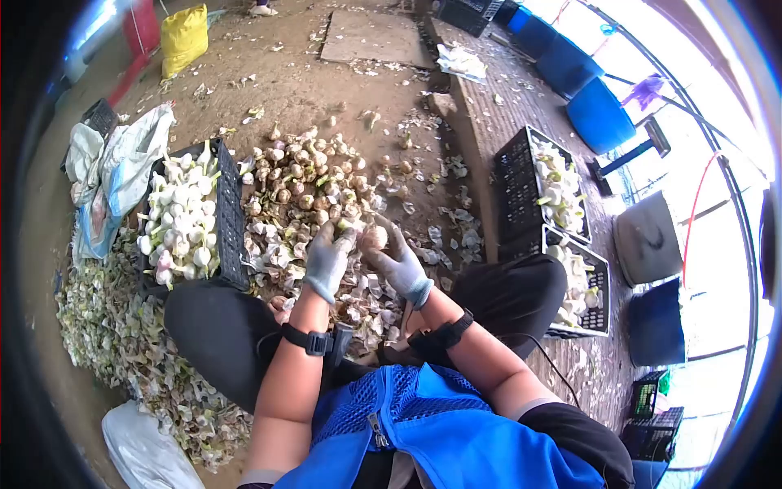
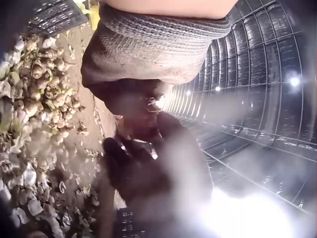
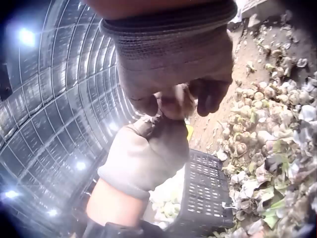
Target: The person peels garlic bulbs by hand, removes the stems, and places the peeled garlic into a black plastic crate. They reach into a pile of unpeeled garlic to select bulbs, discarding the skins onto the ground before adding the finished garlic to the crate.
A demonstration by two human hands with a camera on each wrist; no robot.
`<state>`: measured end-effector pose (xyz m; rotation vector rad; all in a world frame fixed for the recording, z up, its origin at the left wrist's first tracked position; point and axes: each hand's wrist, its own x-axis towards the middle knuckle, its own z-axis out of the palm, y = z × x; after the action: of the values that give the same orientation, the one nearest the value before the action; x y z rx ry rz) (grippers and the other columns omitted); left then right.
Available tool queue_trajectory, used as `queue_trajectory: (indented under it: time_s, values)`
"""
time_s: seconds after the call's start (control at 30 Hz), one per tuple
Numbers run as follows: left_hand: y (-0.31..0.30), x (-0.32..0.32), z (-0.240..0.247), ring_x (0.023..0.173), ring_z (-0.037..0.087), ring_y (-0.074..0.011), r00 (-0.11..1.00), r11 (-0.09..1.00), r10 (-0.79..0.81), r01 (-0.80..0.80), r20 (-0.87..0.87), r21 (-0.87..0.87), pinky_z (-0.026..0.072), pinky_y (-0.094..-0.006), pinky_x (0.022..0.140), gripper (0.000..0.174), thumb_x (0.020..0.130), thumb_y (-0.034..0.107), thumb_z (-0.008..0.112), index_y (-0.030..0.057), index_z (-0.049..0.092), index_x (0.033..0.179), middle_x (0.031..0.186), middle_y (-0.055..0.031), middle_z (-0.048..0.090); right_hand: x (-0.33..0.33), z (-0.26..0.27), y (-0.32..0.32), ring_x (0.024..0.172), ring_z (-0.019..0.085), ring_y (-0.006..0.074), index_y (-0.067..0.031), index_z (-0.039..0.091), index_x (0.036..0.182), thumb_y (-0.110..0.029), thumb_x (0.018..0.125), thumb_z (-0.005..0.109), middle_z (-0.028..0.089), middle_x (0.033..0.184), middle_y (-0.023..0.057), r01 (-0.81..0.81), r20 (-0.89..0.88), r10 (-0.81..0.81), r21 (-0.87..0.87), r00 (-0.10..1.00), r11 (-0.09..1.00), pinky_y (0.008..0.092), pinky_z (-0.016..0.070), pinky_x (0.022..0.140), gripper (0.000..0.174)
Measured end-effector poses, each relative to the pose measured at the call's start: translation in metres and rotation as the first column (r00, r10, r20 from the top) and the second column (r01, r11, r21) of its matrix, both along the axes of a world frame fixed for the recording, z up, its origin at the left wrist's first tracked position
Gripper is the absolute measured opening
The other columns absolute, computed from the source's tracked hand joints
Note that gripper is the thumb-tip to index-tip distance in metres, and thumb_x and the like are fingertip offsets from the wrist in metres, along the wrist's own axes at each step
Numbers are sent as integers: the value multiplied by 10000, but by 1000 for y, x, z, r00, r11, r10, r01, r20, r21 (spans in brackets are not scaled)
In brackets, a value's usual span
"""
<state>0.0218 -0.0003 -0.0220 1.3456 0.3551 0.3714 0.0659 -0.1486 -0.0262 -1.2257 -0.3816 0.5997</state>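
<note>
Standing beside the left knee, presumably for easy reach, a black crate [image 1: 233, 224] holds white garlic bulbs [image 1: 183, 213]. Next comes a heap of soil-toned garlic [image 1: 305, 179], ahead of both hands. The left glove [image 1: 327, 262] meets the right; whether its fingers grip cannot be told. The right glove [image 1: 401, 267] curls its fingers round a garlic bulb [image 1: 375, 237], apparently steadying it between both hands.

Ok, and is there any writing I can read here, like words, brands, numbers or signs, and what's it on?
None that can be read.
Grey tub: a dark mark, too unclear to read as a letter or number.
Yellow sack and white sack: too small and blurred to tell whether anything is printed.
</note>
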Motion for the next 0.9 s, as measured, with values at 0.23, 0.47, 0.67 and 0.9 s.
queue_trajectory:
  time_s: [0.23, 0.47, 0.67, 0.9]
  values:
    - [-17, -4, 1, 750, 547, -76, 989, 992, -125, 125, 74, 1, 469, -215, 686, 229, 855, 73, 616, 23, 565, 1073, 884, -10, 607, -33, 19, -16, 969, 544, 118, -60, 367, 1343, -25, 846, 616, 535, 1131, 54, 138, 2, -138, -1, 990, 990, 255, 484, 822, 557]
    - [-12, 10, -33, 862, 613, -193, 999, 944, 37, -35, 1, 328, 491, -324, 775, 408, 818, 278, 666, 14, 579, 1117, 972, -126, 657, -37, 23, -8, 823, 580, 106, -122, 469, 1240, -99, 855, 628, 591, 999, 4, 172, 31, -171, -42, 985, 984, 254, 512, 632, 418]
    - [-5, -4, 8, 903, 618, -252, 994, 946, 58, -27, -88, 322, 491, -338, 805, 511, 805, 325, 680, 19, 557, 1195, 983, -158, 655, -29, 28, 3, 831, 599, 141, -114, 481, 1221, -82, 852, 629, 596, 1017, 17, 144, -19, -145, -32, 989, 989, 285, 534, 665, 399]
    - [-8, 0, 21, 786, 597, -147, 995, 956, -92, 79, 33, 281, 495, -289, 718, 257, 812, 70, 612, -17, 600, 1054, 910, -79, 642, -29, 16, -7, 857, 590, 123, -99, 435, 1298, -56, 839, 644, 582, 1069, 33, 148, 114, -148, 6, 982, 989, 270, 527, 645, 505]
